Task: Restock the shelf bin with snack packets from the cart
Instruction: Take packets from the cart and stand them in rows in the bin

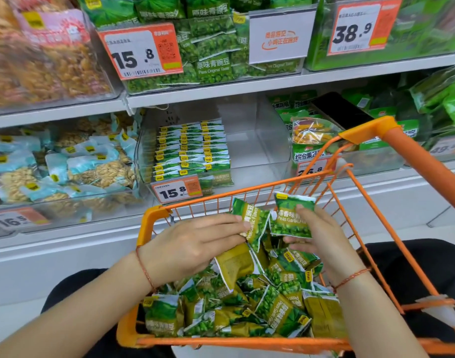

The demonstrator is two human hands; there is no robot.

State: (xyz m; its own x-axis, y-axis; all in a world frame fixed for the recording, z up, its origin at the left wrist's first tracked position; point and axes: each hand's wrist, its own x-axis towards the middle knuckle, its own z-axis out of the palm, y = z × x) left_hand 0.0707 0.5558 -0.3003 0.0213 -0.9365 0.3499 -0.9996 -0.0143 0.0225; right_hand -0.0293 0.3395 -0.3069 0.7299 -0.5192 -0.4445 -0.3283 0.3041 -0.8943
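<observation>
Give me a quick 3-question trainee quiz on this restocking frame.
1. True or false: the right hand holds a green garlic-pea snack packet.
2. Which side of the clear plastic shelf bin is stacked with packets? A left, B right.
3. Fill in: the loose packets lie in the orange wire ____.

Key: 1 true; 2 A; 3 cart. The left hand also grips a packet.
</observation>
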